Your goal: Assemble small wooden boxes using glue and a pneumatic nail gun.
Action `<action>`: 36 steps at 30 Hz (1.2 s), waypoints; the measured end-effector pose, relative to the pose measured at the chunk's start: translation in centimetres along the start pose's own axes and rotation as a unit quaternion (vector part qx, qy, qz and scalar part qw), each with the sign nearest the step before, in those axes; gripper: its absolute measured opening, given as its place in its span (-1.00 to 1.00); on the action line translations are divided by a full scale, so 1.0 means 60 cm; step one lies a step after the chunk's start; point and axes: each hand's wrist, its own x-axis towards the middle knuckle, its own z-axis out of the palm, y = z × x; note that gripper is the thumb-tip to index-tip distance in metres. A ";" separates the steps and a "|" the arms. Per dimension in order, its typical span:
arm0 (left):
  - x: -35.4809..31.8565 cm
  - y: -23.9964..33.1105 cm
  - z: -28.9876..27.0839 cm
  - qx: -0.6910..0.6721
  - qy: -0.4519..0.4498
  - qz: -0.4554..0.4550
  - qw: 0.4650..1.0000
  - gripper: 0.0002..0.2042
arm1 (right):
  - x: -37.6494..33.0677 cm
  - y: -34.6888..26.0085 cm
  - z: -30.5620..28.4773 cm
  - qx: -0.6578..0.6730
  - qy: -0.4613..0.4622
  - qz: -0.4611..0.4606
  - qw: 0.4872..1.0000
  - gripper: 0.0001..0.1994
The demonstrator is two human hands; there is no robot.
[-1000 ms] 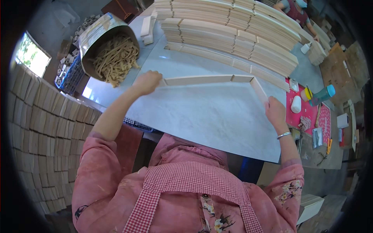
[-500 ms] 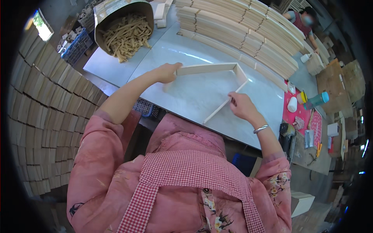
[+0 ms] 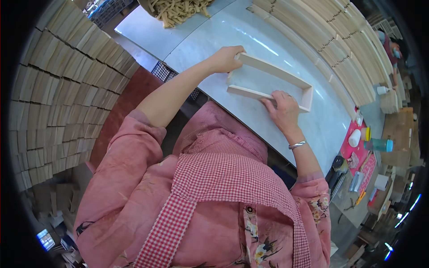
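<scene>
A pale wooden strip frame point(image 3: 277, 73) stands on edge on the white tabletop point(image 3: 214, 40), its long far side and near side joined by a short piece at the right. Toward the left, its end is open. My left hand point(image 3: 229, 60) is closed on the left end of the far side. Lower and to the right, my right hand point(image 3: 285, 109) grips the near side, thumb on the outer face and fingers over the top edge.
Long stacked bundles of wooden strips point(image 3: 324, 40) line the table's far right. Small tan strips point(image 3: 178, 11) spill from a container at the back. A wall of stacked wood point(image 3: 67, 89) rises at left. A white bottle point(image 3: 354, 138) and teal bottle point(image 3: 379, 144) stand right; a person point(image 3: 389, 44) works beyond.
The near side has swung inward, turning the wide-open angled shape into a narrow U. My right hand has shifted its grip along it. The whole view has turned.
</scene>
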 end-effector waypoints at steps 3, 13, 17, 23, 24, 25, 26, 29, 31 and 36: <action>-0.002 -0.007 0.007 0.003 0.012 0.000 1.000 -0.65 | 0.004 -0.002 0.006 -0.008 0.019 -0.001 1.000 -0.72; -0.035 -0.015 0.004 -0.104 -0.029 -0.027 0.994 -0.44 | 0.008 -0.005 0.014 -0.032 0.033 0.017 0.999 -0.73; -0.072 -0.044 -0.001 -0.307 -0.072 0.006 0.949 -0.22 | 0.009 -0.005 0.013 -0.035 0.038 0.022 0.998 -0.74; -0.070 -0.045 -0.003 -0.093 -0.076 0.070 0.990 0.00 | 0.023 -0.014 0.018 -0.032 0.020 0.024 0.999 -0.67; -0.070 -0.046 -0.002 -0.102 -0.074 0.071 0.990 0.00 | 0.033 -0.025 0.018 -0.024 0.031 0.008 0.999 -0.65; -0.070 -0.047 -0.002 -0.110 -0.072 0.071 0.989 -0.01 | 0.044 -0.038 0.020 -0.016 0.042 -0.007 0.999 -0.64; -0.070 -0.047 -0.003 -0.117 -0.069 0.072 0.988 -0.01 | 0.056 -0.053 0.024 -0.006 0.054 -0.022 0.998 -0.62; -0.068 -0.050 -0.005 -0.126 -0.069 0.074 0.987 -0.01 | 0.101 -0.118 0.052 0.006 0.082 -0.015 0.997 -0.63; -0.064 -0.051 -0.001 -0.132 -0.073 0.078 0.985 -0.01 | 0.114 -0.131 0.088 0.000 0.078 0.037 0.996 -0.68; -0.068 -0.066 0.025 -0.137 -0.017 0.136 0.981 -0.05 | 0.119 -0.133 0.100 -0.016 0.102 0.030 0.994 -0.66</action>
